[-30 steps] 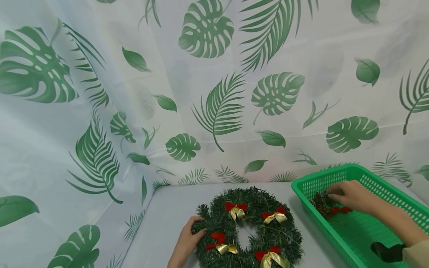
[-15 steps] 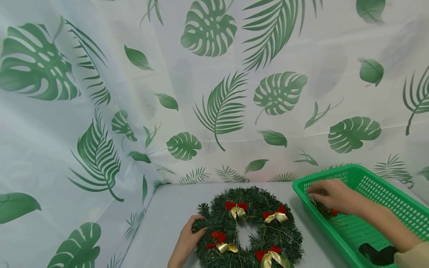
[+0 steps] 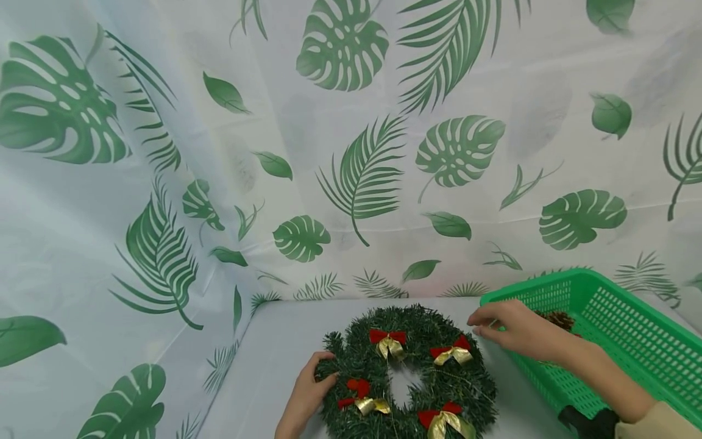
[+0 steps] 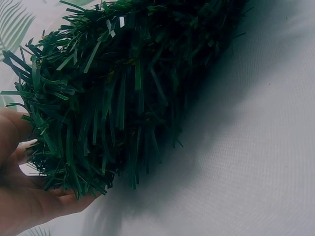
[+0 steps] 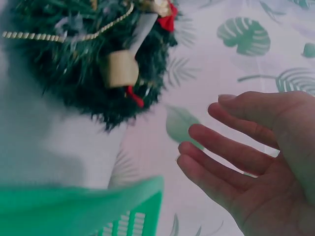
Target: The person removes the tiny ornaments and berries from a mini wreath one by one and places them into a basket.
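Observation:
A green tinsel wreath point(image 3: 455, 390) lies on the white-covered table, with several red and gold bows and a red berry cluster point(image 3: 359, 386) on it. My left hand point(image 3: 307, 390) grips the wreath's left edge. In the left wrist view the fingers point(image 4: 74, 202) curl under the green strands. My right hand point(image 3: 518, 329) hangs over the near-left rim of the green basket point(image 3: 581, 277), to the right of the wreath. Its fingers are loosely extended and hold nothing, as the right wrist view shows.
A pine cone point(image 3: 560, 319) sits inside the basket. By the right sleeve point(image 3: 652, 422) is a black object point(image 3: 589, 422), partly hidden. A white curtain point(image 3: 373, 256) with green leaf prints hangs behind and to the left of the table.
My right hand has moved left, from among the pine cones and red berries inside the basket to its rim near the wreath. My left hand has stayed on the wreath.

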`<state>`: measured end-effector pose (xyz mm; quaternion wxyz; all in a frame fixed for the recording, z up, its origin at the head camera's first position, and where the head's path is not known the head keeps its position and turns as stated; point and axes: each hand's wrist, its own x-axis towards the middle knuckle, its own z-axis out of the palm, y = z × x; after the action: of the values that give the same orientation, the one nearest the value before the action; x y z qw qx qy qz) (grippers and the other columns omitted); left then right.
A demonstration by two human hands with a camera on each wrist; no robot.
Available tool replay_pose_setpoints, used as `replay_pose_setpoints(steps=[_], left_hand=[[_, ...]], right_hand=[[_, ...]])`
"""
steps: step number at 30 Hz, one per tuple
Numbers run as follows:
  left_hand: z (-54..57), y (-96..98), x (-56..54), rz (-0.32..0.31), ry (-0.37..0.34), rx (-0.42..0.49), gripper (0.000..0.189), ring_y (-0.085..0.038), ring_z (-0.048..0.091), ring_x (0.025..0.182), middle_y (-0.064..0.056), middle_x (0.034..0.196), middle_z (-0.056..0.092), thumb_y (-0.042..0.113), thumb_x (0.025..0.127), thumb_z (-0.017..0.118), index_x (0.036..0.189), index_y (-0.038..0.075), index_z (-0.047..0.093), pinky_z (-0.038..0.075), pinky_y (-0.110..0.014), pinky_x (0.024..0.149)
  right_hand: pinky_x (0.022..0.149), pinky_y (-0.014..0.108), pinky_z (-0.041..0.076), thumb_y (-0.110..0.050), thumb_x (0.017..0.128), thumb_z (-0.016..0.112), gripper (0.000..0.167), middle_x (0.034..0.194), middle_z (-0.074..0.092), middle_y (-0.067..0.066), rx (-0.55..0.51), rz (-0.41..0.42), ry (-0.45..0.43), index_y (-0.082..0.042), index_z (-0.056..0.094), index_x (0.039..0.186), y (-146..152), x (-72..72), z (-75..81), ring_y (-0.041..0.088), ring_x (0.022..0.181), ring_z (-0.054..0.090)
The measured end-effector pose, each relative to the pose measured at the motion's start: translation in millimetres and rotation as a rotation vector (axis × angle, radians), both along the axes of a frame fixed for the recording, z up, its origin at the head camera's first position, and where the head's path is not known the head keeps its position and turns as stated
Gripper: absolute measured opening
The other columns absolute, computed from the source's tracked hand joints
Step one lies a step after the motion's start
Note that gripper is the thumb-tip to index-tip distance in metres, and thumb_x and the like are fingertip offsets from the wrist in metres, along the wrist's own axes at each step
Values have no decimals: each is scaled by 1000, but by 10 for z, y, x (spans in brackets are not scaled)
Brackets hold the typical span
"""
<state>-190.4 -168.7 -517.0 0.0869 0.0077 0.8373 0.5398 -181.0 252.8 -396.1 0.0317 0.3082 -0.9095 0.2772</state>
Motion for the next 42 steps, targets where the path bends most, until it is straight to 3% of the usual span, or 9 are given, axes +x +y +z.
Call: replay_pose_setpoints(steps=[11,20,27,34,42], left_hand=[[-21,-11,-9,-11,26,7,38,-57,29,146,-28,157,42,13,94,68,131,11,60,37,-72,104],[-19,-23,-10,-19,32,17,37,-56,29,147,-27,155,44,14,95,68,131,10,59,33,-74,106],[-33,-28,-1,-19,29,11,37,-55,31,146,-26,156,43,18,96,69,132,12,59,43,-64,100],[-24,-17,14,-8,21,9,38,-52,39,142,-27,157,42,19,96,69,132,12,59,46,-51,90],[-32,-16,17,-12,32,16,37,-55,32,145,-27,156,43,18,96,69,131,12,59,45,-61,98]], right_hand=[[70,30,58,-8,92,74,18,101,76,7,-41,121,18,-4,75,109,-326,-50,-86,15,88,73],[70,31,58,-5,89,77,21,100,76,8,-56,145,20,-5,75,110,-557,-56,-164,18,86,72],[69,26,57,-3,88,77,22,98,75,8,-76,160,-4,-3,74,110,-723,-27,-217,9,83,70],[70,27,57,-4,88,77,23,99,74,4,-57,175,-9,-4,74,111,-891,8,-276,10,84,69],[74,25,57,-1,88,76,26,101,73,2,-84,206,-61,-7,74,113,-1073,29,-315,15,89,71]])
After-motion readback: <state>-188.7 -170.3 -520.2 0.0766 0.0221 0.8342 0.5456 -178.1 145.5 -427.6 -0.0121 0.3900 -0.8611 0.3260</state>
